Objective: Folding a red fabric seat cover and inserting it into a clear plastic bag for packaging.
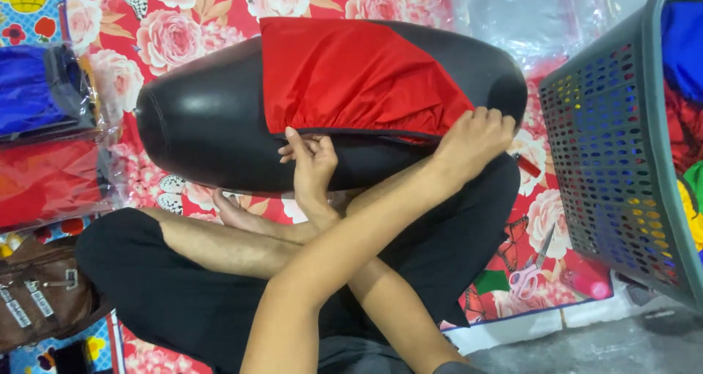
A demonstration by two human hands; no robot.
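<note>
Hands (pixel 472 141) grip smooth red cover (pixel 351 73) (elastic-edged) on seat (pixel 205 125).

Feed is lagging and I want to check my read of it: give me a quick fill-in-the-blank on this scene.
1. The cover pulled over the seat is ___.
2. The seat itself is ___.
3. The scissors lie on the mat beside the grey ___.
Missing words: red; black; basket.

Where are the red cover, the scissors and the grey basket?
red cover (pixel 351 70), head view, middle of the cloth.
scissors (pixel 529 271), head view, near the handles.
grey basket (pixel 611 161), head view, perforated side wall.
</note>
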